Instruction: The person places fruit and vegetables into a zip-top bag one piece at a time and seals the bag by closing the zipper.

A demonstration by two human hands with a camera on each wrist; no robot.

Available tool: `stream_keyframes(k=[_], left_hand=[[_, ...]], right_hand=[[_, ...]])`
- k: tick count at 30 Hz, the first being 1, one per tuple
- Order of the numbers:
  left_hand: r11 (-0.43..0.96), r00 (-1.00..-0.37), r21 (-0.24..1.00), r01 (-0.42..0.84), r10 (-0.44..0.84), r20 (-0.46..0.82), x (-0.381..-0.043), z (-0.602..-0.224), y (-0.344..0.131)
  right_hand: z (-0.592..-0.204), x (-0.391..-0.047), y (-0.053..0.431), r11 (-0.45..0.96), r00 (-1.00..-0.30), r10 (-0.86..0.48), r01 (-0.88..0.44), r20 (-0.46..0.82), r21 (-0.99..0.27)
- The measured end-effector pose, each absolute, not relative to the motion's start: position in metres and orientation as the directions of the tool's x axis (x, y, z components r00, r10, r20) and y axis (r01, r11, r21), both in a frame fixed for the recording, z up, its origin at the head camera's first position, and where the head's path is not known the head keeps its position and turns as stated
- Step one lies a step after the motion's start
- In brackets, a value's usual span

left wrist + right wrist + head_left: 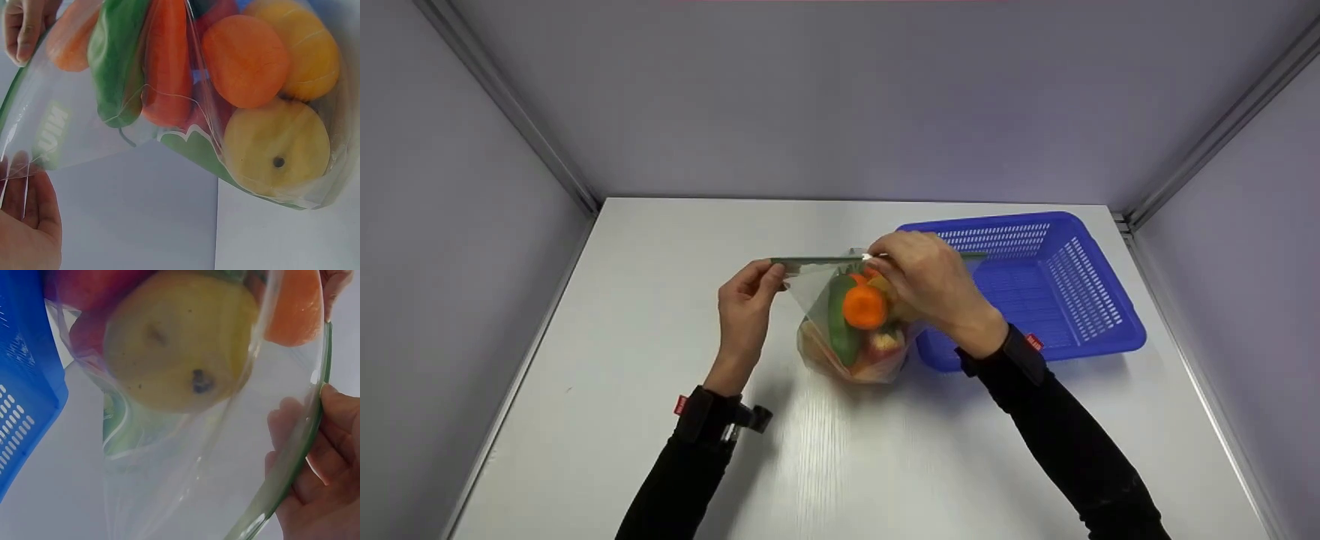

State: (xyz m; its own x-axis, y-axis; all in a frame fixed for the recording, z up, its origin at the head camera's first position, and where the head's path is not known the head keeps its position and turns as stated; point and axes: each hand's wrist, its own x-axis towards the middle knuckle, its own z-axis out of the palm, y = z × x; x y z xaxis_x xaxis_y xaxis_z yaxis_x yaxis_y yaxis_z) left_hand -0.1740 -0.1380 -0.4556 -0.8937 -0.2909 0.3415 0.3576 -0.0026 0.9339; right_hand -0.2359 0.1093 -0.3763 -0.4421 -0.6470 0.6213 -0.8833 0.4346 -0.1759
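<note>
A clear zip bag (817,289) with a green top edge holds several fruits and vegetables. Through its side show an orange (865,307), a long green pepper (115,62), a carrot (167,67) and a round yellow fruit (277,149). My left hand (744,307) pinches the left end of the green edge between thumb and fingers. At the middle of that edge, my right hand (926,277) pinches the small white slider (867,257). In the right wrist view its fingers lie behind the clear film, with the thumb on the green strip (315,416).
A blue plastic basket (1099,285) with slotted sides stands at the right, partly behind the right hand and the bag. The white table (660,315) is bordered by grey panels at the back and both sides.
</note>
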Motion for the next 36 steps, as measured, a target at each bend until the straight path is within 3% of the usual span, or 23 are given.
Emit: stream_keyframes(k=[36], left_hand=[[-0.009, -0.894, 0.933, 0.359, -0.29, 0.341, -0.173, -0.458, -0.14]], right_hand=[[-0.384, -0.235, 0.135, 0.49, -0.485, -0.603, -0.852, 0.634, -0.185]])
